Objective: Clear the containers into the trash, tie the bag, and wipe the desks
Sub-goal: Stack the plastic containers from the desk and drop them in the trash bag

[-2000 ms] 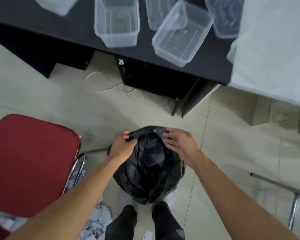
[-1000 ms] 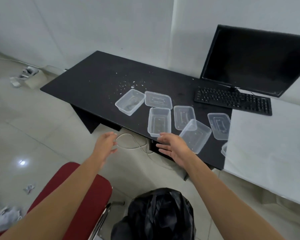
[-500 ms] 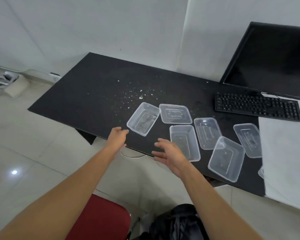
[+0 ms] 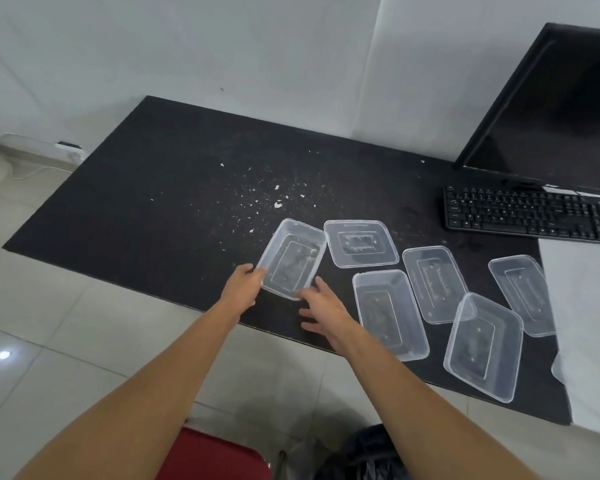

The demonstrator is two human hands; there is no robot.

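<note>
Left hand: fingers curled onto the rim of the leftmost container, at its near left corner. Right hand: fingers spread and holding nothing, with the forefinger tip just beside the same container's near right corner.

This container stands upright on my black tabletop, near the front edge, touching a lid. A second container and a third container lie further right. White crumbs are scattered behind. The keyboard lies at the far right. The trash bag sits on the floor below, near the red chair.
</note>
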